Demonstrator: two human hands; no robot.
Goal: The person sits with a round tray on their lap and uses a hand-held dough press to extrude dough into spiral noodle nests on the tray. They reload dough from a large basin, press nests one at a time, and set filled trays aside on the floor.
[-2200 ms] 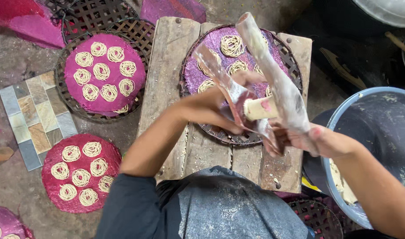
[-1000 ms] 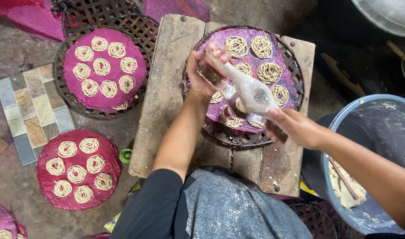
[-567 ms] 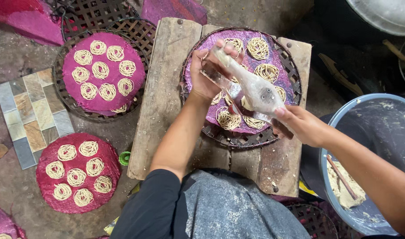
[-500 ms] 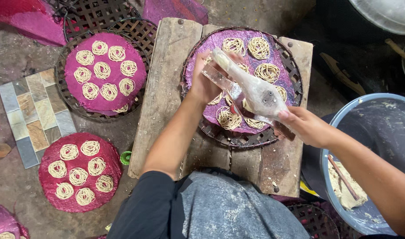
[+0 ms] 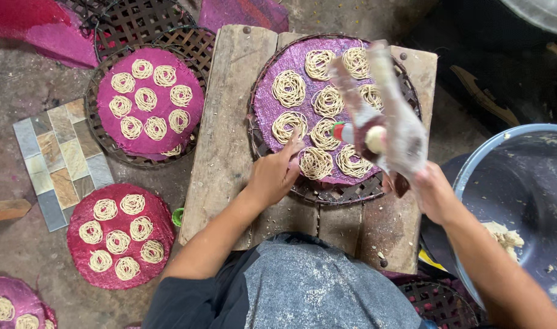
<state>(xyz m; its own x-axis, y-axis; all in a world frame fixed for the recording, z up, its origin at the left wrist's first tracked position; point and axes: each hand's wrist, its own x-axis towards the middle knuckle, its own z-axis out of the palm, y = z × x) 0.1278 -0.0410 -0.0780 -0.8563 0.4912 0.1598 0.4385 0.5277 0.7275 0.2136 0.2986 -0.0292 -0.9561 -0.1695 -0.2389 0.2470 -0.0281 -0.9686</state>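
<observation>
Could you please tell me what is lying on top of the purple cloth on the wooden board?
On the purple cloth lie nine noodle coils. The piping bag in the right hand may hide more. A woven tray shows beneath its edge.

The left hand (image 5: 272,176) rests on the near left rim of a round woven tray (image 5: 333,190), fingertips touching its purple cloth (image 5: 266,103). 9 noodle coils (image 5: 289,88) lie on the cloth. The right hand (image 5: 434,192) grips a noodle press (image 5: 382,131) wrapped in a plastic bag, tilted over the tray's right side. The tray sits on a wooden board (image 5: 230,122). At the right stands a grey tub (image 5: 473,164) with dough.
</observation>
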